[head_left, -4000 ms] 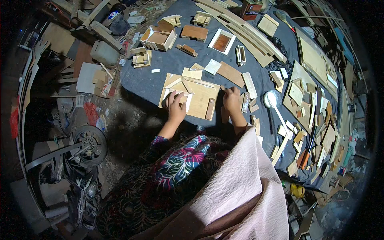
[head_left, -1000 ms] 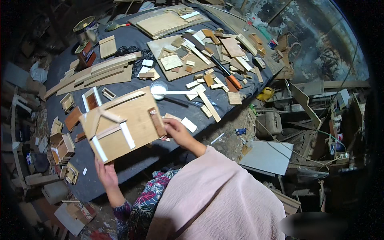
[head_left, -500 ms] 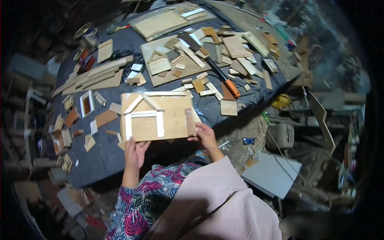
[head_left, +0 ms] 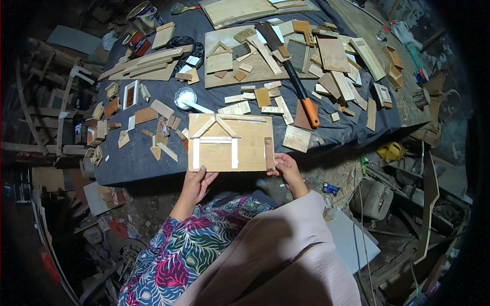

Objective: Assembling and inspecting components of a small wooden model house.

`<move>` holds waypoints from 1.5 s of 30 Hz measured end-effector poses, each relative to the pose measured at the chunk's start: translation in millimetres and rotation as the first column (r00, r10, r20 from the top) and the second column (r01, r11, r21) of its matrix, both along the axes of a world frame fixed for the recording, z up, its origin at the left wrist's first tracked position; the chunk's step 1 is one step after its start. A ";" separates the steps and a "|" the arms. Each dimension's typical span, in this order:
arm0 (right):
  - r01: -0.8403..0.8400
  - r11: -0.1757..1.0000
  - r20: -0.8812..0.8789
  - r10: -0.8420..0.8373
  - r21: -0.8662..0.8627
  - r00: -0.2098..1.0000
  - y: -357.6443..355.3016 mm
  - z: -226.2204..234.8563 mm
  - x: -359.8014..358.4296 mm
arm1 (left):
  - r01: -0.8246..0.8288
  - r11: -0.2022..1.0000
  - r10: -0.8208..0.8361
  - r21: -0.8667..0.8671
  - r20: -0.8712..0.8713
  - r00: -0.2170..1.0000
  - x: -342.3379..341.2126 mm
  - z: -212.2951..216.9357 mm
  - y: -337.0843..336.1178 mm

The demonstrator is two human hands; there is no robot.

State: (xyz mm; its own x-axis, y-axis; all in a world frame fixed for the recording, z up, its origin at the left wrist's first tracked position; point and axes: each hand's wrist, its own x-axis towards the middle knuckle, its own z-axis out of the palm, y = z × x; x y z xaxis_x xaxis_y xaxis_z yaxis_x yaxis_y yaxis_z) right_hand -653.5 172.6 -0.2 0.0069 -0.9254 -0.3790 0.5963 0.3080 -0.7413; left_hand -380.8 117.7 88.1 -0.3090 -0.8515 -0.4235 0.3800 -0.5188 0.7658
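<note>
Held over the near edge of a dark cloth-covered table (head_left: pixel 127 163): a flat rectangular wooden panel (head_left: pixel 250 145), long axis running left to right, face up toward the camera, with pale thin strips glued on in the outline of a small house, its peak pointing away toward the far side of the table. Gripped at both lower corners: left hand (head_left: pixel 196 184) under the bottom left edge, fingers pressed together on the board with the thumb on top; right hand (head_left: pixel 287 167) pinching the bottom right corner just beside a darker upright strip. Just beyond the panel, a round white plastic tub (head_left: pixel 185 97) with a pale flat stick lying across it; contents too small to tell. Farther off at the top left, a round tin (head_left: pixel 142 11), inside not readable. On the right end of the table, small open wooden boxes (head_left: pixel 392 56) of bare plank, seemingly hollow. Spread across the cloth, scraps of raw timber: short blocks, thin slats, triangular offcuts, all matte and rough-sawn. Behind these, a broad plywood sheet (head_left: pixel 224 76) carrying more cut pieces and a second small gabled shape. Lying diagonally across the middle, a hand saw with an orange handle (head_left: pixel 310 111), handle end nearest the panel. At left, a stack of long planks (head_left: pixel 145 64). In the foreground, a floral patterned sleeve and pale pink garment.
</note>
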 end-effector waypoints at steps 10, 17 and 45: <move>-0.668 0.612 -0.718 0.676 0.423 0.165 113.0 200.8 -8.0 | 0.024 0.999 -0.027 -0.030 -0.129 0.991 36.9 -7.9 -15.8; -0.698 0.711 -0.683 0.468 -0.085 0.560 188.0 232.5 12.0 | 0.079 0.993 -0.095 -0.088 -0.201 0.975 52.3 -13.7 -41.3; -0.096 0.988 -0.977 -0.136 -0.121 -0.164 -205.7 94.2 -187.7 | -0.198 0.971 0.225 0.130 -0.243 0.944 -72.1 -53.2 54.2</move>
State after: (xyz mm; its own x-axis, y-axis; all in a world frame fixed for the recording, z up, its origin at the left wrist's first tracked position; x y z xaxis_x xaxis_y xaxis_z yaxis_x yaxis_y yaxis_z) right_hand -841.2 -33.1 94.0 -0.2843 -0.9432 0.1716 -0.8551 0.1686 -0.4904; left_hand -452.9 171.9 34.9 -0.2351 -0.8651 -0.4430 0.6645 -0.4757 0.5763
